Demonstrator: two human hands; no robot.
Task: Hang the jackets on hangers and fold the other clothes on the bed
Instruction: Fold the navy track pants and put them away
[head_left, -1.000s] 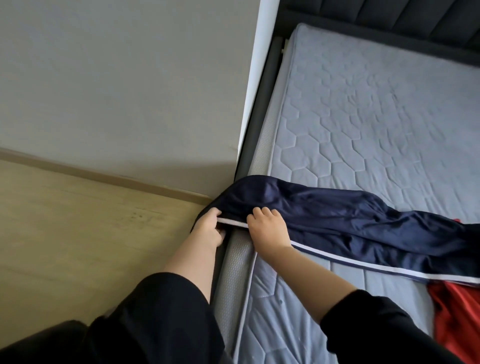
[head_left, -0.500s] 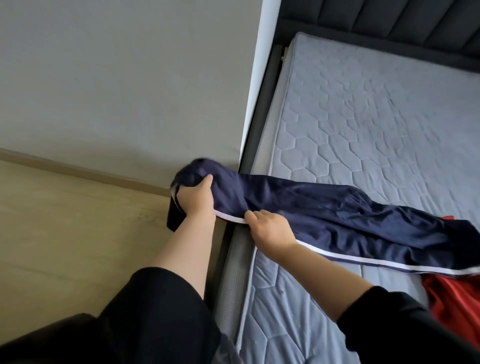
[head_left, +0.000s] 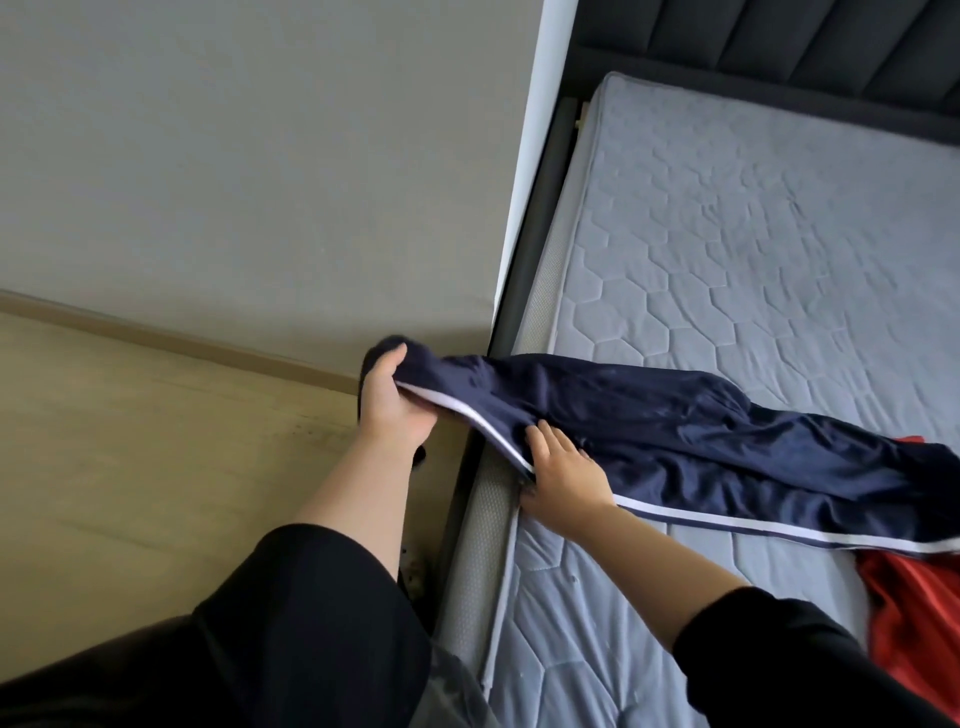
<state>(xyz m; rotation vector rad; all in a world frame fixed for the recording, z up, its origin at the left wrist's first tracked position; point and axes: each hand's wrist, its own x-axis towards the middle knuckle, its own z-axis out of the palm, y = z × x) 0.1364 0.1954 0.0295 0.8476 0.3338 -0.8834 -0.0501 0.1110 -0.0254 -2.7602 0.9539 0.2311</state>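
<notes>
A navy garment (head_left: 701, 431) with a white stripe (head_left: 727, 522) along its near side lies stretched across the mattress (head_left: 779, 234), from the mattress's left edge towards its right side. One end hangs out past the left edge, over the bed frame (head_left: 530, 286) and above the floor (head_left: 130, 441).

The left hand (head_left: 387, 410) grips that overhanging end. Its fingers are curled round a bunch of the cloth, the thumb lies on top, and the stripe runs out from under the palm. The hand is held off the bed, above the floor near the foot of the wall (head_left: 260, 156).

The right hand (head_left: 566, 475) rests on the garment just inside the mattress's left edge. Its fingers lie fairly straight and spread, flat on the navy cloth beside the stripe. I cannot tell whether the thumb is tucked under the hem.

Between the two hands the cloth is lifted and pulled into a slanting span, and the rest lies rumpled on the mattress.

A red cloth (head_left: 914, 613) lies at the near right of the mattress, and its upper part is under the far end of the garment. Both forearms are bare below black sleeves (head_left: 311, 623). A dark padded headboard (head_left: 779, 41) stands along the mattress's far edge.
</notes>
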